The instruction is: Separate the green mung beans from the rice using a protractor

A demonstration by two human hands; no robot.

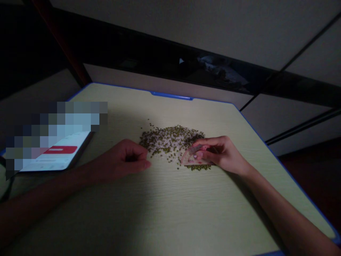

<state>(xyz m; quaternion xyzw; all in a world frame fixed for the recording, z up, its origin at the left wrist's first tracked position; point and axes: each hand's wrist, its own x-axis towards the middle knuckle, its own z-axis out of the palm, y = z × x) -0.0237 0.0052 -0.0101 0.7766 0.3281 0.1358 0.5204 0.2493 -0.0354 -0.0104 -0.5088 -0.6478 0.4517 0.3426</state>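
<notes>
A loose spread of green beans mixed with pale rice-like grains (170,139) lies on the wooden tabletop (165,209). My right hand (226,156) is closed on a clear, pinkish protractor (189,156), tilted over the right side of the spread. A small cluster of green beans (200,167) shows just below its straight edge. At the left end of the spread, my left hand (131,158) is closed, with curled fingers and the thumb near the forefinger. Whatever may be between those fingertips is hidden.
On the left stands a tablet (58,165) with a lit screen, partly blurred out by blocks. A blue rim edges the table, with a blue handle-like piece (172,96) at the far side. Pale cabinet panels (165,76) rise just behind it.
</notes>
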